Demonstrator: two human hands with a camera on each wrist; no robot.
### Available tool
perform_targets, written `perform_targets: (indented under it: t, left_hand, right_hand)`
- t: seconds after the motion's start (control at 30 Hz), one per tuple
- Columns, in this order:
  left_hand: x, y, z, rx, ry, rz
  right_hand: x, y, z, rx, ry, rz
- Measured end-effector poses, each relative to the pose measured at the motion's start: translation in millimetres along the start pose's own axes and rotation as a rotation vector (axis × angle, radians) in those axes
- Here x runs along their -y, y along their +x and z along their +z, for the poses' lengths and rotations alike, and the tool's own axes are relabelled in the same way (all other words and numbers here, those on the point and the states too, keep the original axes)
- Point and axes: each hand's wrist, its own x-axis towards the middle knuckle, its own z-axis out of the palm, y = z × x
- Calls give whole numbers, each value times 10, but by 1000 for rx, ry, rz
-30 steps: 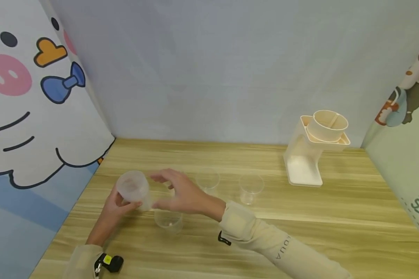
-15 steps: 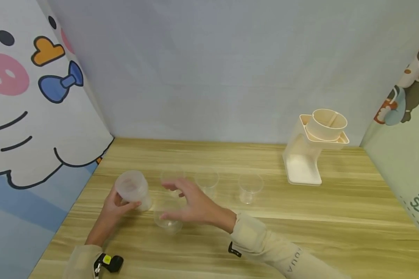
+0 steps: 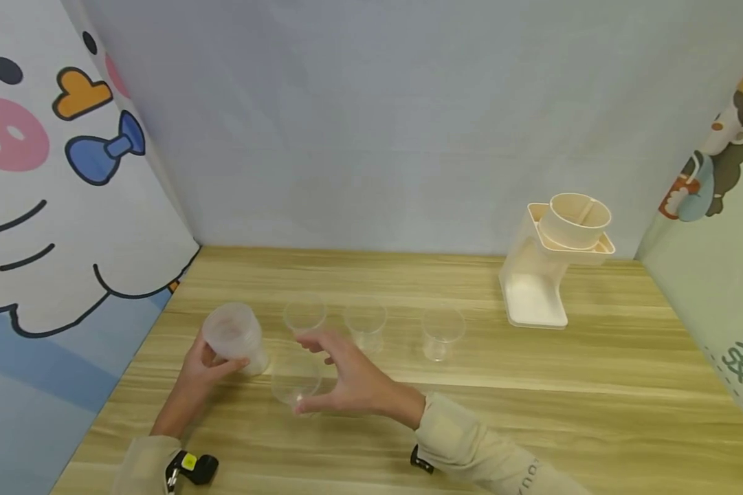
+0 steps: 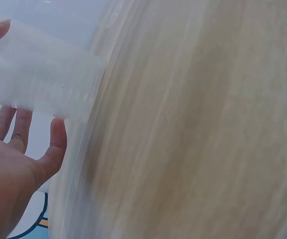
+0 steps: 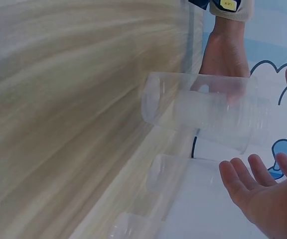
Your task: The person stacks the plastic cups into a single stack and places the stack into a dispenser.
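Left hand (image 3: 201, 371) grips cup stack (image 3: 238, 338); right hand (image 3: 351, 379), fingers spread, beside clear cup (image 3: 287, 385) right of stack (contact unclear). Should be flimsy: hold mid-wall.

Right sleeve (image 3: 491, 447) partly reads "OU"; yellow wrist label (image 5: 228, 5) is illegible.

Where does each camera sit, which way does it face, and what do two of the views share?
Head: worn on the head, facing forward and down at the table; left hand, right hand and sleeves show.
Left wrist: worn there, facing the cup stack, scene turned sideways; only the left hand shows.
Right wrist: worn there, also sideways, facing a clear cup; the right hand shows nearby, the left hand beyond the cup.
Shared: head and right wrist both show both hands and the cup stack.
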Motion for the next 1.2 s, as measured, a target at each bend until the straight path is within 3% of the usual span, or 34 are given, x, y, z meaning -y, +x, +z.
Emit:
perform_targets:
  t: [0.4,0.97,1.2]
  left_hand:
    - [16,-2,6,-23,-3,-9]
    - [-20,1,18,-22,7,-21]
    - [-2,1,8,-26,12,-20]
  right_hand:
    - [-165,-33,174,-47,26,24]
    - [-316,-43,367,-96,198,106]
    - [-314,-37,391,-104,213,120]
